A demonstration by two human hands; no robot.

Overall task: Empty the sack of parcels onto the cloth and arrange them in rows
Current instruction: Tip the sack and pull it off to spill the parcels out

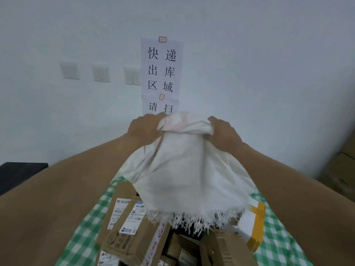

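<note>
Sack (184, 169) inverted, gripped by left hand (143, 129) and right hand (223, 135); parcels (130, 233) heaped on cloth (84, 225); rows not begun.

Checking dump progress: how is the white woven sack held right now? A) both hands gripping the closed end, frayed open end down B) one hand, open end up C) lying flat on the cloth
A: left hand and right hand bunch the top of the white woven sack; its frayed mouth hangs over the cardboard parcels.

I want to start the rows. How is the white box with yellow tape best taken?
Take the white box by its right edge, coming from the right with the right hand. That side lies open on the cloth; the sack fringe covers its left.
</note>
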